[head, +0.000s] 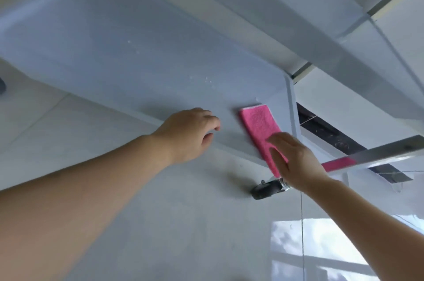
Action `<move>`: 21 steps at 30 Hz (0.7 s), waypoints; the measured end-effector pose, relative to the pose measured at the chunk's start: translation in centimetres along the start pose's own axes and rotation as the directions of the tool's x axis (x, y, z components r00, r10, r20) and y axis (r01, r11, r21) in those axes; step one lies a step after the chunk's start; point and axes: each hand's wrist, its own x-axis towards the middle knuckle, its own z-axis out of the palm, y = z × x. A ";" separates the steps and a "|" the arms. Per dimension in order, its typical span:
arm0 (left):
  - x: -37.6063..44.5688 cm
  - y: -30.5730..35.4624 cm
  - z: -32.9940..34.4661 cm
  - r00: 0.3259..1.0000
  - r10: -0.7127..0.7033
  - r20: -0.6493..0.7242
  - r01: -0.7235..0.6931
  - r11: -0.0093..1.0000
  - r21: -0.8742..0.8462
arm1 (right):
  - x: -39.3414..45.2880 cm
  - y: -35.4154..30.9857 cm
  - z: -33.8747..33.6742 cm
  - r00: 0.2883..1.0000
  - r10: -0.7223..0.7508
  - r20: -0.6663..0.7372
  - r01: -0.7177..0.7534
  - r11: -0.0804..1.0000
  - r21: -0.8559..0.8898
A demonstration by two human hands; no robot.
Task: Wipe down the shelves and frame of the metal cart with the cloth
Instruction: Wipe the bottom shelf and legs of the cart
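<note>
The metal cart's lower shelf (128, 55) is a pale grey tray that fills the upper left of the view. A folded pink cloth (259, 124) lies flat on the shelf's near right corner, beside the upright frame post (292, 110). My right hand (296, 161) presses on the cloth's near end with straight fingers. My left hand (190, 133) hovers over the shelf's near edge to the left of the cloth, fingers loosely curled and holding nothing. An upper shelf (321, 35) crosses the top right.
A black caster wheel (267, 188) sits on the glossy tiled floor (160, 211) under the shelf corner. A shiny metal bar (378, 154) runs right from my right hand and reflects the pink cloth. A dark strip (330, 136) lies on the floor behind it.
</note>
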 end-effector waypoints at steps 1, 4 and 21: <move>-0.2 0.1 0.1 1.000 0.004 -0.012 -0.004 1.000 0.004 | 0.8 0.1 0.5 1.000 0.015 -0.010 -0.015 1.000 0.015; -0.7 0.3 0.5 1.000 0.018 -0.019 -0.018 1.000 0.015 | 2.8 1.0 1.8 0.996 0.027 0.089 -0.032 0.998 0.052; -1.6 -0.4 3.2 0.997 -0.017 -0.074 0.030 0.982 0.185 | 3.6 3.3 4.2 0.951 -0.186 0.249 0.180 0.983 0.048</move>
